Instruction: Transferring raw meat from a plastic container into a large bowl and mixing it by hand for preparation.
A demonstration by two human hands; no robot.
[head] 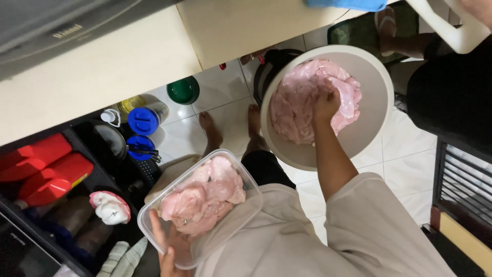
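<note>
My left hand (166, 249) grips the bottom corner of a clear plastic container (246, 184) at the lower left. The container is filled with pale pink raw chicken pieces (202, 197). My right hand (326, 104) reaches down into a large white round bowl (371, 128) standing on the tiled floor. Its fingers are curled on a piece of the raw chicken (297, 102) heaped in the bowl. My beige sleeve (369, 220) covers the upper arm. My bare feet (210, 131) show between container and bowl.
A cream counter (102, 72) runs across the top left. Beneath it are red bottles (51, 177), blue-lidded jars (142, 120) and a green lid (183, 91). Another person in dark clothes (451, 97), with a sandalled foot (385, 23), is at the top right beside a white plastic object (451, 33).
</note>
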